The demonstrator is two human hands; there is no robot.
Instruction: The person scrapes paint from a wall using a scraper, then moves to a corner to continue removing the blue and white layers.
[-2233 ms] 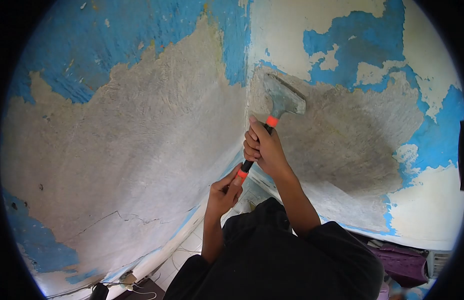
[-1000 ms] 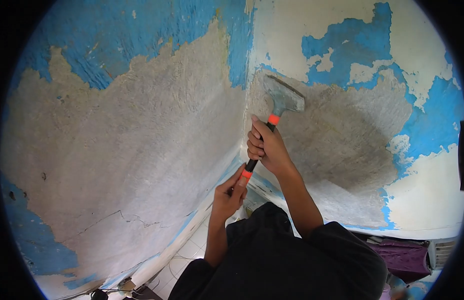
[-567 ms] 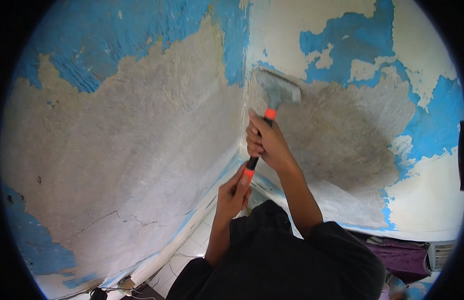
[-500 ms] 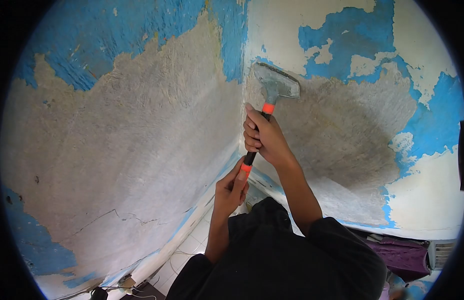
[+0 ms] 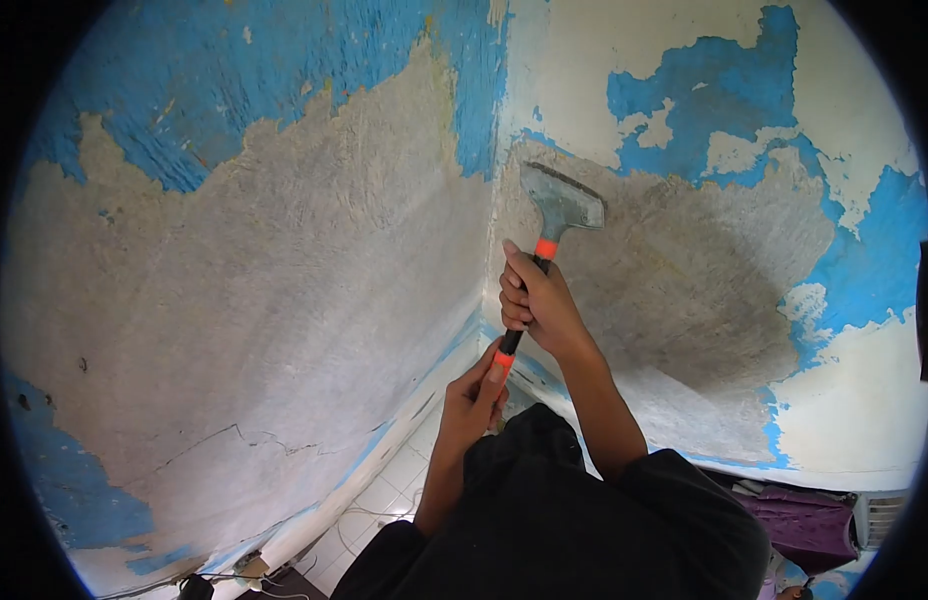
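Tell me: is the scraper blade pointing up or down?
Up. The scraper blade sits above both hands, right hand and left hand, against the wall.

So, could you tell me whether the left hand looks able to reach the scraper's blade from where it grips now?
Probably not directly: the left hand grips the scraper handle's lower end, and the right hand holds the handle between it and the blade.

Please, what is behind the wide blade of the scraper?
Behind the scraper blade is the right wall, grey and bare there, with blue paint above. The patch directly under the blade is covered, so its state cannot be seen.
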